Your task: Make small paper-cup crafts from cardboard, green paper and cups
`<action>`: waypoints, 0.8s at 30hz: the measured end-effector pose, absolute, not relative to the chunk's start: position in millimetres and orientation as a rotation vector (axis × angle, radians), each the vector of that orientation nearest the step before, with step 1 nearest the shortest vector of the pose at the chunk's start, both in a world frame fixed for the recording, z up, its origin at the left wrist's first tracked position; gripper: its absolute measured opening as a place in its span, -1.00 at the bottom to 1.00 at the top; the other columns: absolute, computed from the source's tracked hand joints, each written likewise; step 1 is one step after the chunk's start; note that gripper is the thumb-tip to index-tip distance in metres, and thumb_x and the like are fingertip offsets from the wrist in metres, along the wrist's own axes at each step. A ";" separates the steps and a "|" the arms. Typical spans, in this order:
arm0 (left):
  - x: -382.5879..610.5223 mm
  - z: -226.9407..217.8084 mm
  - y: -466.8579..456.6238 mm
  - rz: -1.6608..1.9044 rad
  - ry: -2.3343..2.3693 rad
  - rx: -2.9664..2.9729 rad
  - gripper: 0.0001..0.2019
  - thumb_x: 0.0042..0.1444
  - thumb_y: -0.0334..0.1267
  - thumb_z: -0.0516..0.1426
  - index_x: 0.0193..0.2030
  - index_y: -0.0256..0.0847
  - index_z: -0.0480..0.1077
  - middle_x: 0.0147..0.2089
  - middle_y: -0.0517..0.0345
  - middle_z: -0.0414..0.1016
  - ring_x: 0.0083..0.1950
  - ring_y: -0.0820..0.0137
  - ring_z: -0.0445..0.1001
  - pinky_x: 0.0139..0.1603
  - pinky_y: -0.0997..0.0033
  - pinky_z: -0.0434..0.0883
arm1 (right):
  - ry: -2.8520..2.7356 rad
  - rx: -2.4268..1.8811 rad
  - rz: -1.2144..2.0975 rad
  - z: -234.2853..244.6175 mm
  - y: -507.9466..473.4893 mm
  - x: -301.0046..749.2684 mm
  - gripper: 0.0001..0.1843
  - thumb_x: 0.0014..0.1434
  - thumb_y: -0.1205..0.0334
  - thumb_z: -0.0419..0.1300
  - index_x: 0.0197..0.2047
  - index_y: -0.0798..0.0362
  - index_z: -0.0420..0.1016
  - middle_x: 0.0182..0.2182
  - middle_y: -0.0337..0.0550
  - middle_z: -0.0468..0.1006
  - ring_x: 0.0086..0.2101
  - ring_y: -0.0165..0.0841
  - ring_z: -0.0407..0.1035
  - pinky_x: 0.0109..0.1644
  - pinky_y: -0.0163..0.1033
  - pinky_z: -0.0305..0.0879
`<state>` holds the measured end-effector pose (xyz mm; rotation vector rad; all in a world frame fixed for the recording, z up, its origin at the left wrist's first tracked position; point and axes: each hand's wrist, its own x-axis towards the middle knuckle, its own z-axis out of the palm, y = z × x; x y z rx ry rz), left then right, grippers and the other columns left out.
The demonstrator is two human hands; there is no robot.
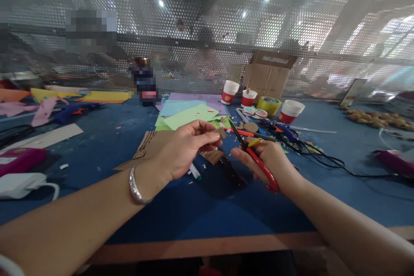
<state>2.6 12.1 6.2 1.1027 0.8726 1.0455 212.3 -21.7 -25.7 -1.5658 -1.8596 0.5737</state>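
Between thumb and fingers, my left hand (186,146) pinches a small piece of brown cardboard (221,133). My right hand (270,161) is wrapped round red-handled scissors (261,166), whose dark blades point up and left, just right of the cardboard piece. A small yellow part shows near the scissors' pivot. Larger corrugated cardboard (152,146) lies under and behind my left hand, partly hidden by it. Below the hands, a marker with a green tip (196,171) and a dark object (231,170) that I cannot make out rest on the blue table (181,220).
Green paper (190,115) and other coloured sheets lie ahead. Paper cups (230,92), yellow tape (269,105) and a cardboard box (268,75) stand behind. A blue glue gun (286,131) trails a black cable on the right. A white adapter (22,185) sits at left.
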 end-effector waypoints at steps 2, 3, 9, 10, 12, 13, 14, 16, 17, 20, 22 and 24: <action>2.5 5.6 13.0 1.055 0.875 1.076 -0.80 0.03 -0.38 0.34 -0.29 -0.28 0.40 -0.28 0.14 0.58 -0.26 0.41 0.58 -0.16 0.39 0.43 | -1.800 -1.522 0.747 -25.9 -22.8 212.7 -0.46 0.14 -0.27 0.27 -0.54 0.04 0.40 -0.71 -0.26 0.38 -0.70 -0.38 0.33 -0.62 -0.33 0.22; 2.2 5.1 13.3 1.058 0.873 1.064 -0.80 0.03 -0.39 0.35 -0.29 -0.27 0.39 -0.28 0.15 0.58 -0.27 0.41 0.59 -0.17 0.40 0.43 | -1.769 -1.479 0.829 -25.3 -23.4 212.5 -0.50 0.14 -0.25 0.29 -0.47 0.05 0.45 -0.66 -0.25 0.44 -0.67 -0.35 0.39 -0.60 -0.32 0.28; 1.0 5.5 11.2 1.055 0.858 1.006 -0.80 0.08 -0.42 0.33 -0.28 -0.27 0.37 -0.30 0.19 0.57 -0.28 0.42 0.61 -0.25 0.47 0.43 | -1.817 -1.233 0.841 -16.7 -27.9 212.8 -0.52 0.13 -0.23 0.31 -0.22 0.05 0.47 -0.42 -0.18 0.55 -0.45 -0.30 0.48 -0.39 -0.28 0.40; 1.0 6.5 10.5 1.056 0.852 0.995 -0.82 0.10 -0.44 0.31 -0.28 -0.27 0.36 -0.30 0.20 0.57 -0.27 0.42 0.62 -0.22 0.46 0.44 | -1.837 -1.184 0.821 -15.6 -28.6 213.3 -0.52 0.17 -0.25 0.27 -0.20 0.04 0.47 -0.38 -0.16 0.55 -0.41 -0.29 0.48 -0.34 -0.27 0.41; 1.0 8.4 9.1 1.060 0.841 0.976 -0.83 0.12 -0.48 0.28 -0.29 -0.27 0.34 -0.32 0.21 0.56 -0.26 0.41 0.62 -0.17 0.44 0.47 | -1.852 -1.135 0.799 -14.5 -29.5 213.8 -0.52 0.26 -0.25 0.16 -0.19 0.04 0.47 -0.31 -0.14 0.56 -0.36 -0.29 0.49 -0.28 -0.26 0.41; 1.0 9.3 8.5 1.058 0.837 0.971 -0.83 0.13 -0.49 0.28 -0.29 -0.27 0.34 -0.32 0.21 0.55 -0.25 0.40 0.62 -0.16 0.43 0.48 | -1.853 -1.155 0.789 -14.5 -29.8 213.6 -0.53 0.27 -0.25 0.15 -0.20 0.04 0.47 -0.31 -0.14 0.55 -0.37 -0.30 0.49 -0.29 -0.26 0.40; 1.0 9.9 8.1 1.056 0.833 0.968 -0.83 0.13 -0.50 0.27 -0.29 -0.27 0.34 -0.32 0.21 0.55 -0.24 0.40 0.63 -0.15 0.43 0.49 | -1.853 -1.199 0.771 -14.7 -29.9 213.2 -0.53 0.26 -0.25 0.17 -0.21 0.04 0.47 -0.33 -0.14 0.55 -0.40 -0.31 0.48 -0.32 -0.27 0.39; 1.1 10.8 7.2 1.055 0.818 0.962 -0.82 0.12 -0.51 0.28 -0.30 -0.27 0.33 -0.33 0.21 0.55 -0.23 0.39 0.63 -0.13 0.43 0.50 | -1.869 -1.297 0.703 -15.7 -29.7 211.4 -0.52 0.19 -0.25 0.24 -0.21 0.05 0.46 -0.37 -0.15 0.55 -0.46 -0.32 0.45 -0.38 -0.26 0.35; 1.3 11.0 6.8 1.053 0.811 0.958 -0.81 0.12 -0.51 0.28 -0.30 -0.27 0.33 -0.33 0.21 0.55 -0.23 0.39 0.63 -0.13 0.43 0.50 | -1.885 -1.331 0.667 -16.1 -29.5 210.2 -0.51 0.16 -0.26 0.27 -0.21 0.05 0.46 -0.38 -0.15 0.56 -0.47 -0.31 0.44 -0.40 -0.26 0.33; 2.1 11.9 5.1 1.046 0.797 0.949 -0.82 0.11 -0.51 0.28 -0.31 -0.27 0.34 -0.33 0.20 0.56 -0.23 0.41 0.62 -0.18 0.47 0.49 | -1.937 -1.372 0.613 -16.9 -29.0 207.1 -0.50 0.15 -0.27 0.26 -0.20 0.04 0.46 -0.38 -0.13 0.58 -0.44 -0.29 0.44 -0.38 -0.25 0.32; 2.5 12.5 3.8 1.044 0.785 0.949 -0.82 0.12 -0.51 0.27 -0.32 -0.27 0.34 -0.32 0.19 0.57 -0.25 0.44 0.61 -0.21 0.49 0.48 | -1.956 -1.374 0.633 -16.7 -29.0 206.1 -0.51 0.16 -0.26 0.26 -0.18 0.04 0.45 -0.39 -0.16 0.58 -0.44 -0.30 0.43 -0.38 -0.25 0.31; 2.4 12.5 2.7 1.045 0.765 0.960 -0.82 0.11 -0.51 0.28 -0.33 -0.27 0.34 -0.32 0.20 0.57 -0.27 0.48 0.58 -0.22 0.49 0.48 | -1.965 -1.372 0.658 -16.1 -29.5 205.9 -0.51 0.16 -0.25 0.27 -0.19 0.03 0.44 -0.42 -0.20 0.55 -0.46 -0.33 0.39 -0.39 -0.26 0.28</action>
